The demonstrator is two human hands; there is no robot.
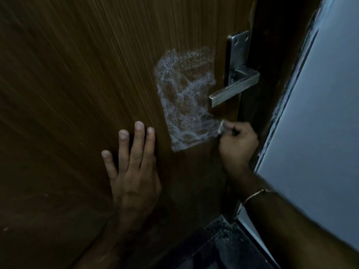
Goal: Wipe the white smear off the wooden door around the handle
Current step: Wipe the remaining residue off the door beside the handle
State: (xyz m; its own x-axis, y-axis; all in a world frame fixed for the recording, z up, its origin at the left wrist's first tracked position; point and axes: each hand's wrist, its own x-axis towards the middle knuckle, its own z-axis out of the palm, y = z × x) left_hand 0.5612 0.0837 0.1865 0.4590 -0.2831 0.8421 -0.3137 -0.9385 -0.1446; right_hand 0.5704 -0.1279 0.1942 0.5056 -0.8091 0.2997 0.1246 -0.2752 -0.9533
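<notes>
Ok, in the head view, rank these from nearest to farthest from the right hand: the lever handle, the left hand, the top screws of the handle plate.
From the right hand, which pinches a small pale wipe at the white smear:
1. Lever handle, just above it.
2. Left hand, flat on the wooden door, off to its left.
3. Top screws of the handle plate, highest up.

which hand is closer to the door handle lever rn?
Right. The right hand is just below the lever, gripping a small whitish thing at the smear's lower right edge. The left hand lies flat on the door, farther down-left.
</notes>
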